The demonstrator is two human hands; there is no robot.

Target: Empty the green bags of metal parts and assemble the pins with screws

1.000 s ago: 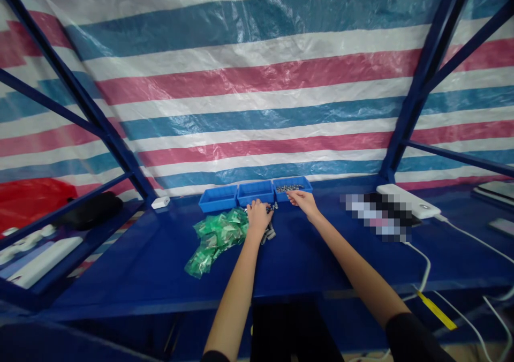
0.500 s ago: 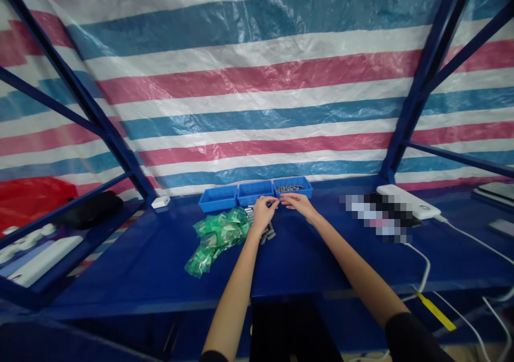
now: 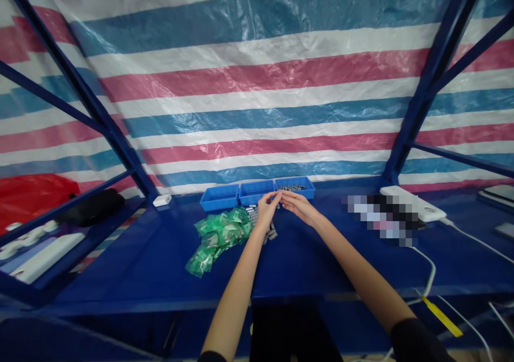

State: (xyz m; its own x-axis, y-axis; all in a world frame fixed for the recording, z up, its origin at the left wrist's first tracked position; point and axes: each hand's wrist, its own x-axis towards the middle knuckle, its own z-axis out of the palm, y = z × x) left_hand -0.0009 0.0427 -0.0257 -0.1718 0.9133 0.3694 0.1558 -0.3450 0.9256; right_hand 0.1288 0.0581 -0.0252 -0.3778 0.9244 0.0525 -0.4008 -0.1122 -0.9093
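My left hand [image 3: 267,210] and my right hand [image 3: 299,206] meet at the fingertips, just in front of the blue bins. Both are pinched closed; whatever lies between the fingers is too small or hidden to make out. Small metal parts fill some of the right blue bin [image 3: 308,191] behind my right hand. The middle blue bin [image 3: 251,197] and the left blue bin [image 3: 219,205] stand beside it in a row. Grey metal cylinders [image 3: 272,232] lie under and beside my left hand, partly covered by it. Left of them is a pile of green plastic packets [image 3: 223,233].
On the blue table [image 3: 160,265] a small white box [image 3: 162,200] sits at the back left. At the right lie a white power bank [image 3: 417,204] with a cable and a blurred-out object [image 3: 381,217]. Blue frame posts rise on both sides before a striped sheet.
My fingertips have come together, the right hand closing in on the left. The view has shifted slightly; the packets and bins stay in place.
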